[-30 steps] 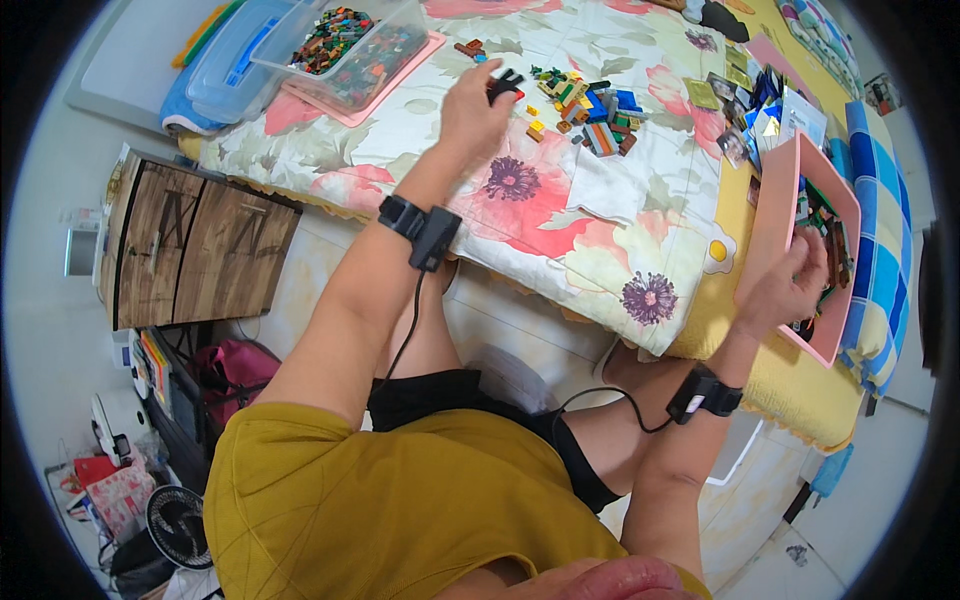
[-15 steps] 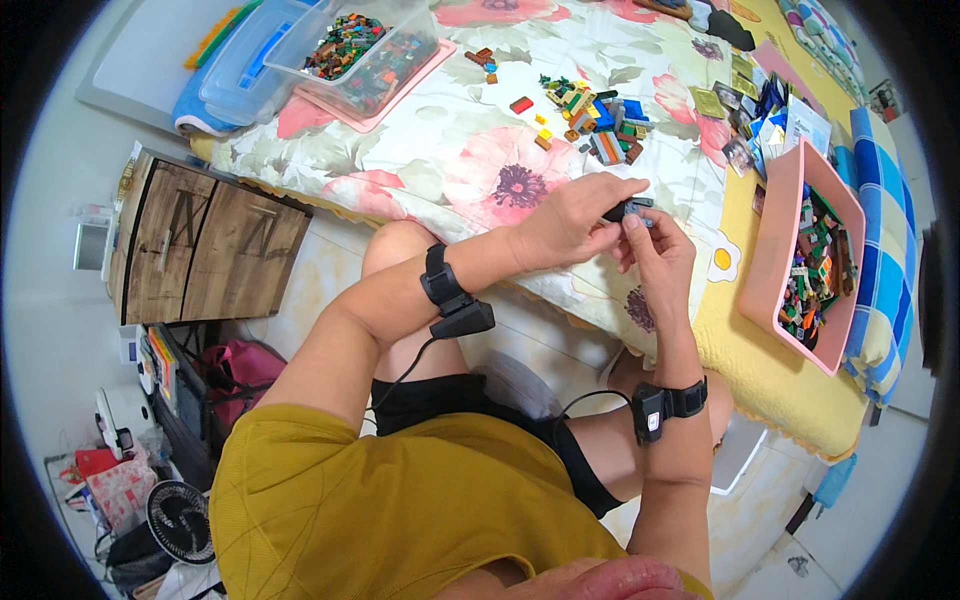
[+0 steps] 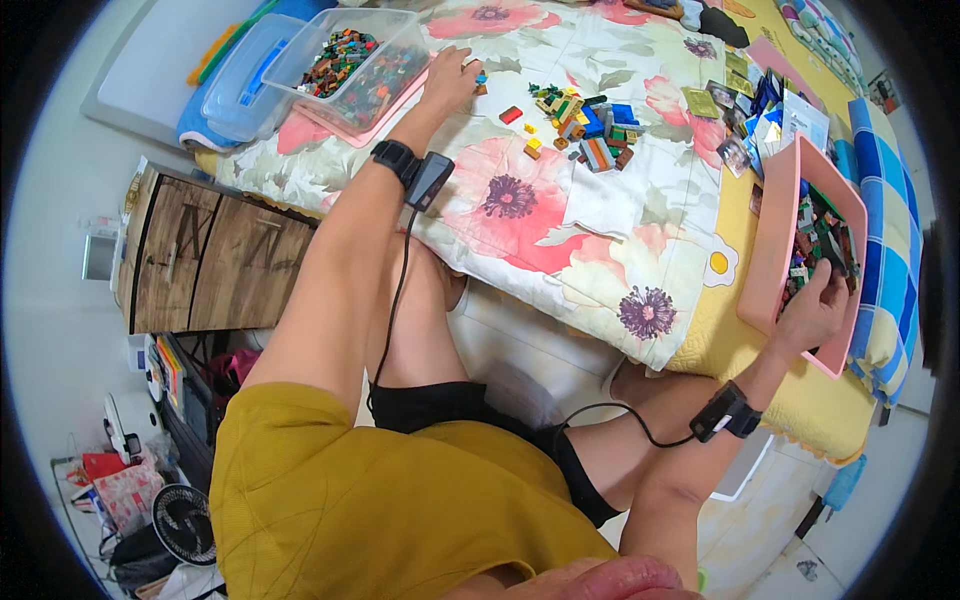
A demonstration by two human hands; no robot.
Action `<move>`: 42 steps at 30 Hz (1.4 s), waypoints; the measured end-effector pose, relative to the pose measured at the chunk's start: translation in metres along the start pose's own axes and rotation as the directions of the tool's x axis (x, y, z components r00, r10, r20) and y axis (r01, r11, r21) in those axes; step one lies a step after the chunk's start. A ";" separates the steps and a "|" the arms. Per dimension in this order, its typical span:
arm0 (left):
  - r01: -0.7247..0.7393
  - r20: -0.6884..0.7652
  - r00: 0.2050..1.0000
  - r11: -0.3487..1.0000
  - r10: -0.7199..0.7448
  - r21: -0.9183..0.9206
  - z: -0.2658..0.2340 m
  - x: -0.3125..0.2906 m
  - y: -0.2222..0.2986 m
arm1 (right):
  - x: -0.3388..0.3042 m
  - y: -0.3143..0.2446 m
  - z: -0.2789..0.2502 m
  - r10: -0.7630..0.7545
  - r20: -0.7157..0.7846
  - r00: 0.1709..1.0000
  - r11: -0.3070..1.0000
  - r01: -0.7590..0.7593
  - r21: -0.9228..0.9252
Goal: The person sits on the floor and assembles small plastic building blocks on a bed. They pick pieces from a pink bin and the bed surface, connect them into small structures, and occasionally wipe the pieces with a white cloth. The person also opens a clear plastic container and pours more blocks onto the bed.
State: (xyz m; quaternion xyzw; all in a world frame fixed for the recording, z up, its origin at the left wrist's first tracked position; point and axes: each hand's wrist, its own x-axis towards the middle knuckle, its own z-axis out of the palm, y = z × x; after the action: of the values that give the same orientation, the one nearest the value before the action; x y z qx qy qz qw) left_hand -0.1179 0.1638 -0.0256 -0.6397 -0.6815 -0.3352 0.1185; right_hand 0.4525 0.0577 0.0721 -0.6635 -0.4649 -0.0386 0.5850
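My left hand (image 3: pixel 449 84) reaches to the far edge of the bed, over a few small bricks (image 3: pixel 481 79) beside the clear bin. Its fingers are bent inward at the tips; whatever lies between them is too small to make out. Over on the right, my right hand (image 3: pixel 812 312) dips into a pink bin (image 3: pixel 757 262) full of mixed toy bricks (image 3: pixel 803 262). Thumb and fingers close on a dark toy brick (image 3: pixel 829 246) there. A loose pile of toy bricks (image 3: pixel 597 124), blue, grey, tan and brown, lies on the flowered sheet between the hands.
A clear plastic bin (image 3: pixel 398 28) of bricks stands on a pink tray at the far left, with its blue-clear lid (image 3: pixel 232 100) alongside. Cards and packets (image 3: pixel 767 128) lie near the pink bin. A wooden cabinet (image 3: pixel 236 258) stands left of the bed.
My hands were together over the near bed edge, holding dark and grey pieces. They have parted: the left went far left to the small bricks, the right went right into the pink bin.
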 end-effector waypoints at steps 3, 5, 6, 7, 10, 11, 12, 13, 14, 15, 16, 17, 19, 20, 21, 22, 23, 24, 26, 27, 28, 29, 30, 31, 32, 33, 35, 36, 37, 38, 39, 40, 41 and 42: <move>0.131 0.198 0.974 0.986 -0.108 -0.104 0.025 0.006 -0.020 | 0.015 0.025 -0.009 0.027 0.104 0.994 0.959 0.004 -0.282; 0.185 0.284 0.950 0.969 -0.133 -0.166 0.036 0.005 -0.013 | 0.018 0.035 -0.010 -0.010 0.173 0.985 0.942 0.067 -0.328; 0.139 0.232 0.967 0.979 -0.102 -0.151 0.042 -0.002 -0.004 | 0.018 0.038 -0.010 -0.005 0.208 0.978 0.935 0.078 -0.346; 0.093 0.178 0.982 0.987 -0.068 -0.133 0.044 -0.007 0.005 | 0.019 0.040 -0.010 -0.008 0.213 0.977 0.933 0.084 -0.350; 0.062 0.284 0.959 0.986 -0.017 -0.152 0.039 -0.013 0.025 | 0.018 0.041 -0.008 0.007 0.222 0.975 0.931 0.075 -0.358; 0.049 0.208 0.978 0.979 -0.007 -0.196 0.037 -0.022 0.034 | 0.018 0.041 -0.008 0.013 0.224 0.974 0.926 0.073 -0.371; 0.034 0.217 0.976 0.977 0.013 -0.211 0.030 -0.027 0.040 | 0.018 0.040 -0.007 0.014 0.230 0.973 0.925 0.075 -0.373; 0.020 0.224 0.974 0.974 0.032 -0.225 0.023 -0.032 0.045 | 0.018 0.039 -0.007 0.044 0.233 0.971 0.923 0.050 -0.382; 0.025 0.250 0.968 0.972 0.036 -0.235 0.015 -0.037 0.051 | 0.018 0.038 -0.008 0.069 0.240 0.968 0.924 0.028 -0.380; 0.036 0.252 0.967 0.961 0.036 -0.275 0.007 -0.042 0.057 | 0.018 0.037 -0.008 0.098 0.248 0.964 0.930 0.000 -0.366; 0.067 0.273 0.962 0.949 0.021 -0.309 -0.001 -0.048 0.064 | 0.018 0.037 -0.009 0.089 0.245 0.965 0.927 0.009 -0.375; 0.098 0.294 0.956 0.934 0.007 -0.342 -0.009 -0.055 0.070 | 0.018 0.036 -0.009 0.085 0.245 0.966 0.929 0.012 -0.371; 0.193 0.342 0.939 0.890 -0.045 -0.413 -0.022 -0.070 0.083 | 0.017 0.035 -0.010 0.079 0.234 0.969 0.929 0.014 -0.369; 0.232 0.361 0.930 0.863 -0.063 -0.448 -0.027 -0.077 0.089 | 0.016 0.034 -0.010 0.076 0.222 0.972 0.929 0.012 -0.369; 0.203 0.327 0.943 0.883 -0.060 -0.424 -0.032 -0.084 0.094 | 0.016 0.033 -0.010 0.075 0.208 0.975 0.934 0.005 -0.358; 0.320 0.393 0.909 0.835 -0.138 -0.448 -0.035 -0.086 0.098 | 0.015 0.032 -0.009 0.061 0.182 0.981 0.938 0.006 -0.347; 0.416 0.447 0.873 0.778 -0.196 -0.472 -0.038 -0.089 0.101 | 0.015 0.030 -0.009 0.050 0.151 0.987 0.946 0.002 -0.325; 0.507 0.501 0.829 0.713 -0.249 -0.484 -0.041 -0.092 0.105 | 0.014 0.029 -0.008 0.048 0.125 0.991 0.956 -0.009 -0.294; 0.563 0.504 0.813 0.608 -0.290 -0.559 -0.045 -0.097 0.111 | 0.013 0.024 -0.007 0.036 0.088 0.996 0.962 -0.010 -0.273; 0.587 0.507 0.804 0.551 -0.310 -0.593 -0.046 -0.100 0.114 | 0.012 0.022 -0.007 0.040 0.070 0.997 0.967 -0.021 -0.253; 0.593 0.501 0.802 0.535 -0.324 -0.602 -0.048 -0.104 0.117 | 0.011 0.019 -0.006 0.021 0.056 0.998 0.971 -0.007 -0.240; 0.598 0.495 0.800 0.519 -0.339 -0.611 -0.048 -0.107 0.120 | 0.010 0.017 -0.005 0.009 0.040 0.999 0.975 0.000 -0.222; 0.585 0.473 0.811 0.510 -0.345 -0.631 -0.049 -0.110 0.121 | 0.009 0.014 -0.004 0.010 0.030 0.999 0.980 -0.004 -0.200; 0.590 0.459 0.807 0.498 -0.371 -0.636 -0.049 -0.111 0.121 | 0.008 0.011 -0.004 -0.012 0.022 1.000 0.984 0.016 -0.179; 0.575 0.427 0.817 0.495 -0.387 -0.651 -0.049 -0.111 0.120 | 0.007 0.009 -0.003 -0.021 0.017 1.000 0.988 0.023 -0.152; 0.545 0.384 0.835 0.498 -0.393 -0.675 -0.049 -0.110 0.118 | 0.005 0.006 -0.003 0.004 0.020 1.000 0.993 -0.002 -0.116; 0.518 0.333 0.855 0.615 -0.398 -0.594 -0.052 -0.105 0.110 | 0.003 0.001 -0.002 -0.027 -0.003 1.000 0.994 0.026 -0.103; 0.517 0.319 0.856 0.665 -0.407 -0.539 -0.054 -0.103 0.107 | 0.002 -0.001 -0.002 0.009 -0.001 1.000 0.996 -0.009 -0.084; 0.482 0.308 0.875 0.721 -0.373 -0.499 -0.057 -0.101 0.104 | 0.001 -0.002 -0.003 -0.023 -0.019 1.000 0.996 0.022 -0.088; 0.466 0.313 0.881 0.765 -0.355 -0.444 -0.060 -0.100 0.101 | 0.000 -0.004 -0.003 -0.022 -0.025 0.999 0.996 0.020 -0.083; 0.465 0.332 0.875 0.807 -0.353 -0.366 -0.061 -0.099 0.101 | 0.000 -0.005 -0.002 -0.023 -0.032 0.999 0.997 0.020 -0.079; 0.429 0.308 0.893 0.827 -0.328 -0.363 -0.062 -0.100 0.102 | -0.001 -0.006 -0.002 -0.043 -0.033 0.999 0.996 0.040 -0.079; 0.410 0.296 0.901 0.847 -0.318 -0.338 -0.063 -0.101 0.104 | -0.002 -0.007 -0.001 -0.063 -0.036 0.997 0.995 0.060 -0.079; 0.344 0.245 0.931 0.878 -0.271 -0.334 -0.063 -0.103 0.107 | -0.003 -0.007 0.000 -0.058 -0.029 0.998 0.995 0.055 -0.085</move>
State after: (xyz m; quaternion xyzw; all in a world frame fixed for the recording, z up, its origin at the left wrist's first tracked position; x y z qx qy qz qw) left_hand -0.0171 0.0396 -0.0063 -0.5625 -0.7071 -0.4096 -0.1255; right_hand 0.4461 0.0549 0.0758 -0.6734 -0.4721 -0.0851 0.5625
